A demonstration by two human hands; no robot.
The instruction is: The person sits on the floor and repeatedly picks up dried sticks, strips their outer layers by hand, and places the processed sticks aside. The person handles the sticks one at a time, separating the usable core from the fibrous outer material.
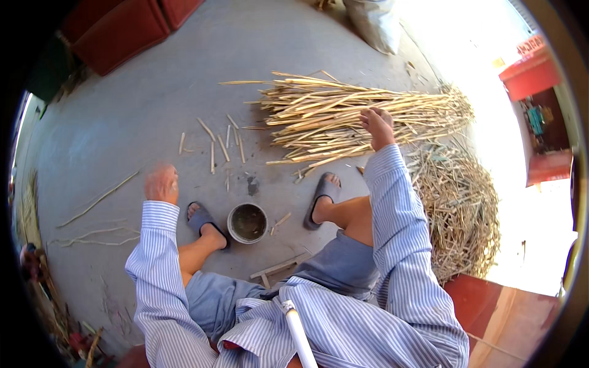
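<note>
My right hand (pixel 378 126) is over a bundle of long yellow dry stalks (pixel 334 104) lying on the floor. Its fingers are curled and pressed together above the stalks; whatever they may hold cannot be made out. Out to the left, above the grey floor, is my left hand (pixel 161 183), smeared by motion so its fingers do not read. Short cut pieces of stalk (pixel 223 148) are scattered between the two hands. A round bowl (pixel 248 223) with dark liquid stands between my sandalled feet. Thin long stems (pixel 101 199) lie left of my left hand.
A heap of tangled straw (pixel 463 211) lies by my right arm. A small wooden frame (pixel 279 267) is on the floor near my knees. Red furniture (pixel 119 37) stands far left, a pale sack (pixel 375 23) at the back. A lit cigarette (pixel 297 328) juts into the lower middle.
</note>
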